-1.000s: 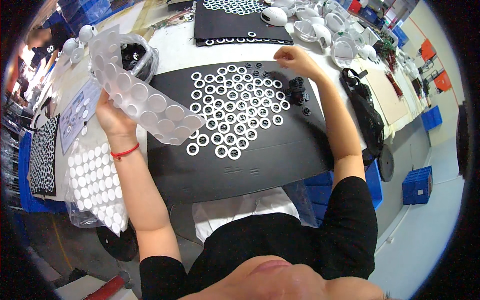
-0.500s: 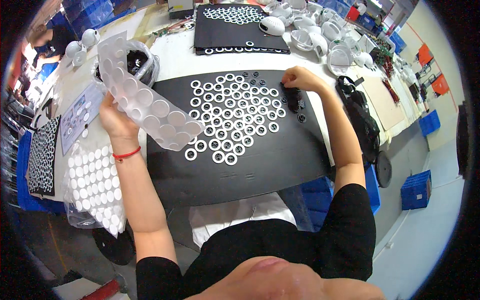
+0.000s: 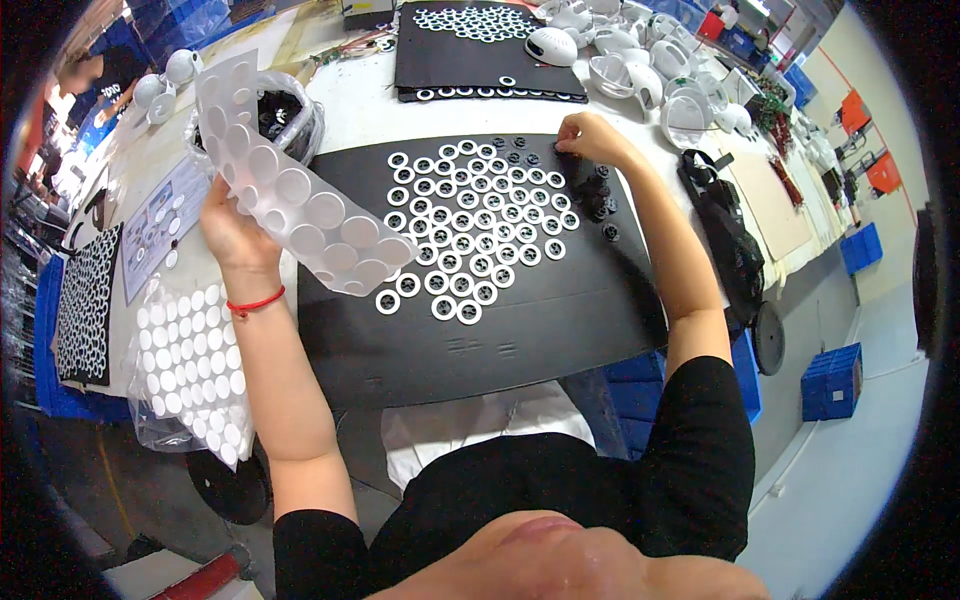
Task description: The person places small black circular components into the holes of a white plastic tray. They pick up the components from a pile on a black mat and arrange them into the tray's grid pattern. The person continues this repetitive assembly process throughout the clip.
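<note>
My left hand grips a long translucent sheet of round white stickers, tilted above the left part of a black board. On that board lie many white rings with black centres, spread in a broad cluster. My right hand is at the board's far right edge with its fingertips pinched together; whatever they hold is hidden. Small black round parts lie in a loose group just below that hand, and several more black parts sit to its left.
Sheets of white round stickers lie at the left table edge. A bag-lined container of black pieces stands behind my left hand. Another black board with rings is at the back, beside white plastic housings. A person works far left.
My right hand has shifted slightly away and to the left, toward the board's far edge. The left hand still holds the sticker sheet in nearly the same place. The whole view has shifted slightly.
</note>
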Available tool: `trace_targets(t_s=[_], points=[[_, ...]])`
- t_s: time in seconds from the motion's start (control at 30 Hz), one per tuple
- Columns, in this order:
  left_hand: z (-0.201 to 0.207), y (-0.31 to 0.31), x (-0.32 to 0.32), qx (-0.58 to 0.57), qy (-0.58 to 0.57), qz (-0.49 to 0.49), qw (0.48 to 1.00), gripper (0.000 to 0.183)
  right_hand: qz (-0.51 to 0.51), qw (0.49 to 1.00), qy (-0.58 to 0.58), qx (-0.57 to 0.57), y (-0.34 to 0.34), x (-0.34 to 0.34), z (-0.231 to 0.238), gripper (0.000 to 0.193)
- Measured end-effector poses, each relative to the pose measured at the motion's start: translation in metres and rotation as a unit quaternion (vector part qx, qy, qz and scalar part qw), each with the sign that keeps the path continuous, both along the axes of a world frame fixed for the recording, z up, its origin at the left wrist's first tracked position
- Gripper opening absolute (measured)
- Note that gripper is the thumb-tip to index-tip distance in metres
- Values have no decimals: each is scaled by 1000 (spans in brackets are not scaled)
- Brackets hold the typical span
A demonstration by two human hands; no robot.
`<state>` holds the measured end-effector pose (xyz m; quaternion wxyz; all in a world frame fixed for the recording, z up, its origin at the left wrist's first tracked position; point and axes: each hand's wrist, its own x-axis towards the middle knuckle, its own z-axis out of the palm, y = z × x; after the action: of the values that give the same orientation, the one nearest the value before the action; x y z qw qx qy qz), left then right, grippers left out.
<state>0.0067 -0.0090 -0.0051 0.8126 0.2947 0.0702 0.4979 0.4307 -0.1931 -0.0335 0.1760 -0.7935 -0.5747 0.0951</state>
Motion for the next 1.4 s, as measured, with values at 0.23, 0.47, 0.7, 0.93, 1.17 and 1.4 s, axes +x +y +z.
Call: trace_targets(t_s=[0.23,0.47,0.7,0.93,1.17,1.4], points=[[-4,4,-5,0,-24,-38,999,30,-17,1000,-2,6,4,-8,2,19],[-6,6,-5,22,-34,-61,997,31,-11,1000,-11,19,14,4,-10,23],[-5,7,-3,7,-25,-37,999,31,34,998,29,39,22,-13,-10,20],[-10,9,-7,33,-21,-44,998,31,-4,992,43,118,-10,-12,17,17],[-7,6,-3,11,-14,-39,999,29,-75,981,88,-155,-53,14,20,18],[-1,0,0,10,-7,-40,999,29,-90,989,100,-60,-30,17,-3,15]])
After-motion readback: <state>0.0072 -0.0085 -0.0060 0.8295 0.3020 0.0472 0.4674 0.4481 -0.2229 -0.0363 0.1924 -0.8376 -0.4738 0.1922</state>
